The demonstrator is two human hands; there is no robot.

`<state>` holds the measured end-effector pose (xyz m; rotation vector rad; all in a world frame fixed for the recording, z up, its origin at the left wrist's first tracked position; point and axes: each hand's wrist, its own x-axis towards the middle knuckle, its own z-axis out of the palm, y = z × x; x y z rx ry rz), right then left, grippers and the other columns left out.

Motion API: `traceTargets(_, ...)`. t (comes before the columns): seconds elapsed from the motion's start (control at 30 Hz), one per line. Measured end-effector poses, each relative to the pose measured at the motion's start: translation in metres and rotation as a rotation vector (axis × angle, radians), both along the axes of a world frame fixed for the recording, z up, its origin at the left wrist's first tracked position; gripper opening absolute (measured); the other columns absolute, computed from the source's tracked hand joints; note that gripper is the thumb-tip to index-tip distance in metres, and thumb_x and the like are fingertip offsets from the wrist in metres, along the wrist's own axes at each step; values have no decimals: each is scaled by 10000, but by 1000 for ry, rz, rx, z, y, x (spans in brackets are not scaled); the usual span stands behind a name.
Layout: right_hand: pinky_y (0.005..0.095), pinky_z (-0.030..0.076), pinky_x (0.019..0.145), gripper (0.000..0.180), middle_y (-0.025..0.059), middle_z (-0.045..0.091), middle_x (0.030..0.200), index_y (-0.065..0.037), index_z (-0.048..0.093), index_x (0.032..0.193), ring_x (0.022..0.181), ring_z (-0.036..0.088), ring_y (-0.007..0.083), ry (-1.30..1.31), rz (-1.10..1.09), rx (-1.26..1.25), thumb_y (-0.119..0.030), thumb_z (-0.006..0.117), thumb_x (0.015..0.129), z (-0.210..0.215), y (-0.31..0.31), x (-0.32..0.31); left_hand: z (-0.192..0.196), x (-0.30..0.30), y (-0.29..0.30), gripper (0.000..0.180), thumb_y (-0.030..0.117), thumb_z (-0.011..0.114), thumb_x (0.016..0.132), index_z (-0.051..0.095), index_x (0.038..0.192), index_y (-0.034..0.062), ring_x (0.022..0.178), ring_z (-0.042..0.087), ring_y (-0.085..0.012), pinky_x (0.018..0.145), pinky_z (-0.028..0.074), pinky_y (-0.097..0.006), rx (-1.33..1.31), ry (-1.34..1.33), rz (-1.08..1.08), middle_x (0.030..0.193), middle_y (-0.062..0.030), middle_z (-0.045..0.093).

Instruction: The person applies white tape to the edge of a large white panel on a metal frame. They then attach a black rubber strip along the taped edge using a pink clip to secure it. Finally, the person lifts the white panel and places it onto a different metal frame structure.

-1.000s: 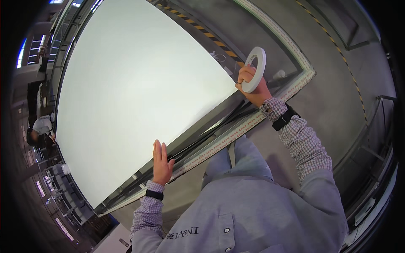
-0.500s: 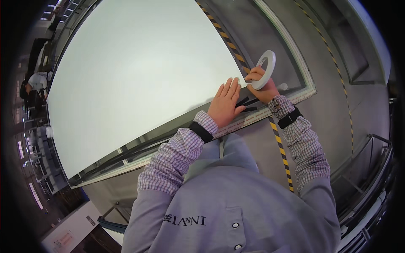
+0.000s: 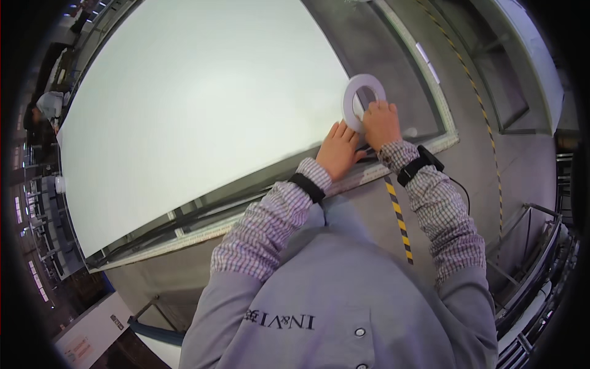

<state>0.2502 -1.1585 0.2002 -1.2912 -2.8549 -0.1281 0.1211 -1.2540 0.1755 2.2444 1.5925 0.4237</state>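
A large white sheet point(image 3: 203, 117) lies over a framed table. My left hand point(image 3: 339, 152) rests at the sheet's near right corner, with its fingers stretched out flat and its fingertips under the lower edge of the tape roll. Just right of it, my right hand point(image 3: 382, 126) is closed on a white ring-shaped roll of tape point(image 3: 349, 98). The roll stands tilted over the sheet's right edge, its open middle showing. My right fingertips are partly hidden behind the hand. Whether a strip runs from the roll to the sheet, I cannot tell.
A pale measuring-marked rim point(image 3: 452, 136) borders the table. Black-and-yellow tape point(image 3: 399, 218) marks the floor. Metal racks point(image 3: 528, 277) stand at the lower right, and a glass-like panel frame point(image 3: 504, 92) at the far right. Another person point(image 3: 48, 111) is at the far left.
My right hand has turned over, palm down, and moved slightly left with the tape roll. My left hand has shifted slightly right, so the hands now nearly touch.
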Motion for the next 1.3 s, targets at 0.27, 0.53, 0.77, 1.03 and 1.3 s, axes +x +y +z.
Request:
traceTargets(0.27,422,414,768,195,85,601,869,-78,648,773,901,542,288,85,-681,-38,-266,614,732,-8,-20,-26,-11,-4,4,616,318,562,827,357,1297,-24,1316,248,-304,1066,234,-418,129,-79,44,1398,-166,297)
traceTargets(0.53,255,421,609,208,15,554,733,-19,640,937,678,516,99,979,-672,-563,-125,609,761,15,-5,77,-5,4,1,604,330,568,821,373,1301,20,1295,279,-300,1045,257,-432,143,-21,87,1375,-160,326)
traceTargets(0.77,225,385,597,360,-17,520,688,-4,594,1126,650,462,53,975,-546,-850,-168,603,806,62,-10,99,31,18,23,358,344,612,782,611,1064,125,1166,412,-247,916,340,-449,-84,-7,204,1261,-114,450)
traceTargets(1.03,189,410,583,150,-2,539,760,-13,556,898,621,468,51,1103,-469,-1178,-158,554,858,87,-19,152,0,18,52,95,128,676,652,658,657,35,589,621,-255,585,499,-326,-115,-434,598,634,-130,632)
traceTargets(1.3,199,417,586,166,-6,532,732,-2,543,928,636,493,52,1087,-389,-1202,-100,623,821,68,-17,182,11,18,70,113,97,707,654,658,639,-4,463,565,-101,472,462,-242,-354,-402,579,567,-72,618)
